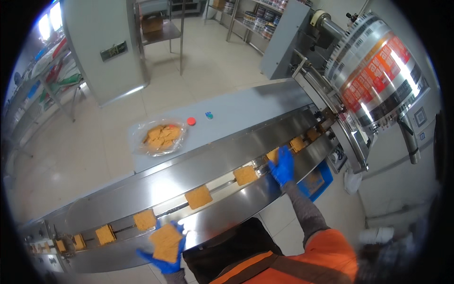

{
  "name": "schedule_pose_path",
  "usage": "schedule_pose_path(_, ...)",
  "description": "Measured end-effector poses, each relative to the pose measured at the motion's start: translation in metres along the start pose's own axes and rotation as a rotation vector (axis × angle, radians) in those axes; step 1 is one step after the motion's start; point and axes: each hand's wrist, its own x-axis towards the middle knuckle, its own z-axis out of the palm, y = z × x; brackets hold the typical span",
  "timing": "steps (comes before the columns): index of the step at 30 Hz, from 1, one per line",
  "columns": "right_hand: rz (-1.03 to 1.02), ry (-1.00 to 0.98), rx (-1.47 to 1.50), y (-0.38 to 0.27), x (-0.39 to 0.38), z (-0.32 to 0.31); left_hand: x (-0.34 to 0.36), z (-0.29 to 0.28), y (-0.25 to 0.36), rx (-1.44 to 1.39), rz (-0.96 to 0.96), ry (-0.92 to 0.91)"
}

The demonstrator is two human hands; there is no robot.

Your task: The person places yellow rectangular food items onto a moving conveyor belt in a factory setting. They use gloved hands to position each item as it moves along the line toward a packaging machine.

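My left hand (176, 258), in a blue glove, holds a square golden-brown biscuit (166, 242) in front of the conveyor's near edge. Its thumb sticks out to the left, and the other fingers are partly hidden behind the biscuit. Farther right, my gloved right hand (283, 166) reaches over the conveyor with fingers stretched out, against the side of another biscuit (272, 155) in the channel. Between the hands, single biscuits (198, 196) lie spaced along the conveyor channel, with one more biscuit (144, 219) just beyond my left hand.
A clear bag of biscuits (163, 138) rests on the grey side table (227, 106), near a red cap (191, 121) and a small green-blue item (209, 115). A large printed film roll (376, 71) stands over the conveyor's right end. Below is a blue tray (325, 176).
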Motion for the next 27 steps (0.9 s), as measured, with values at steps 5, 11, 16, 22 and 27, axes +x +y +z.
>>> schedule_pose_path(5, 0.323, -0.461, 0.063, 0.109, 0.027, 0.044, 0.036, 0.001, -0.116, -0.011, -0.229, -0.004)
schedule_pose_path(11, -0.152, 0.088, -0.034, 0.13, 0.028, 0.055, 0.04, -0.007, -0.14, -0.201, -0.291, -0.028)
schedule_pose_path(16, 0.099, -0.285, 0.323, 0.07, 0.017, 0.036, 0.027, -0.01, -0.14, 0.15, -0.094, -0.165)
schedule_pose_path(22, -0.087, 0.148, 0.243, 0.084, 0.007, 0.058, 0.013, -0.033, -0.133, 0.043, 0.011, 0.049)
schedule_pose_path(27, -0.275, 0.092, 0.219, 0.059, 0.001, 0.049, -0.015, -0.042, -0.11, -0.024, 0.015, -0.125)
